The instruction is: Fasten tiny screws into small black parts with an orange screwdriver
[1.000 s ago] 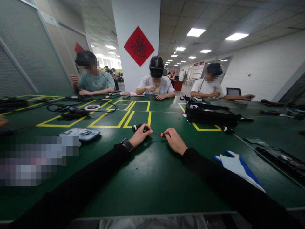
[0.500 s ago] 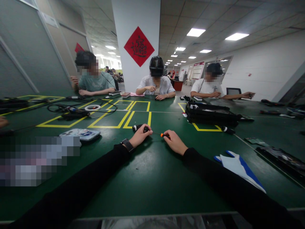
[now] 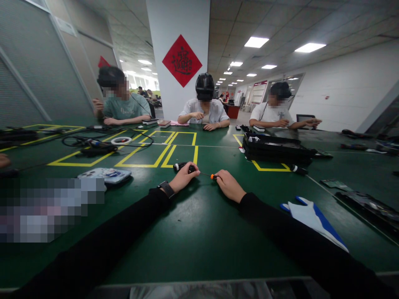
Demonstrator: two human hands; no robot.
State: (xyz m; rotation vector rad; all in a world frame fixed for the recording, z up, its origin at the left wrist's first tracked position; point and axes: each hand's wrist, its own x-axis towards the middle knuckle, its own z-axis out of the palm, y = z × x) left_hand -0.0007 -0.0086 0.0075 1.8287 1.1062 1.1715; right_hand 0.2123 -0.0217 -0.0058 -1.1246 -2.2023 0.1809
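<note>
My right hand [image 3: 230, 185] is closed around the handle of a screwdriver [image 3: 213, 177] with an orange collar. Its thin shaft points left toward my left hand [image 3: 184, 177]. Pinched in the left fingers is a small black part [image 3: 191, 169], and the shaft's tip meets it or lies just beside it; the exact contact is too small to make out. Just behind the left hand lies a black cylindrical piece [image 3: 178, 166] with a white band. Both hands are low over the green table [image 3: 187, 249].
A blue-and-white glove [image 3: 314, 222] lies right of my right forearm. Beyond it sit a black housing [image 3: 277, 147] and a circuit board [image 3: 336, 185]. A pale blue case [image 3: 106, 176] and black cables [image 3: 93, 145] are at left. Three co-workers sit across the table.
My hands keep almost the same place; the right fingers have shifted slightly around the screwdriver handle. The right-hand co-worker has drawn an outstretched hand inward.
</note>
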